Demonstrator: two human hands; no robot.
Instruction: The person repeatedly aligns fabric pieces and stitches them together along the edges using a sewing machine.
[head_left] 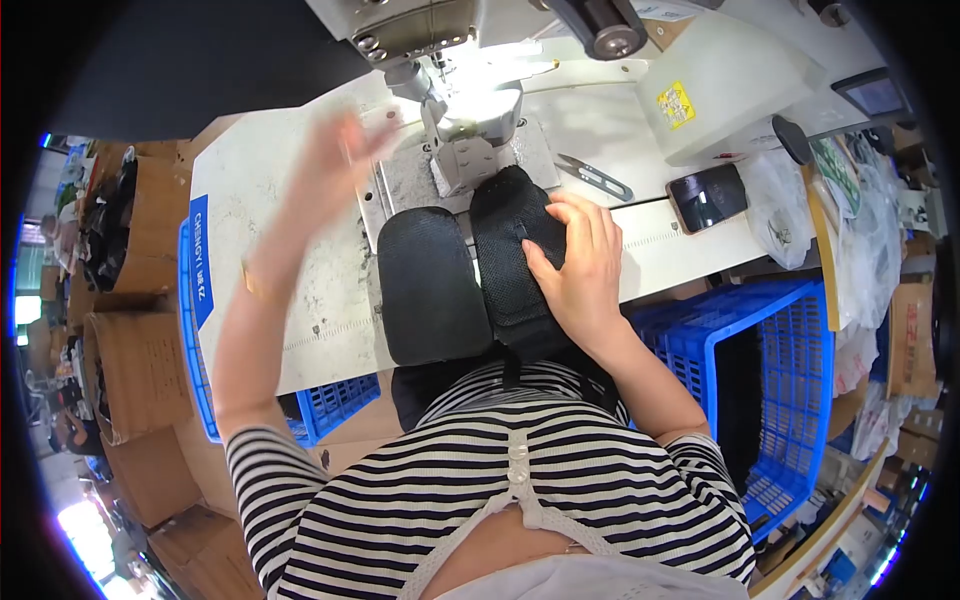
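Two black padded pieces, rounded at the ends, lie side by side at the front of the sewing machine. The left padded piece has a smooth face; the right padded piece is mesh-covered, and its far end reaches close to the machine's needle area. My right hand grips the right-hand edge of the mesh piece, thumb and fingertips on its top; the underside is hidden. Raised left of the machine head, my left hand is smeared by motion, so its fingers cannot be made out.
Thread snips and a phone lie right of the machine. A blue crate stands below on the right, another blue crate under the left side. Cardboard boxes are stacked at left; clear plastic bags hang at right.
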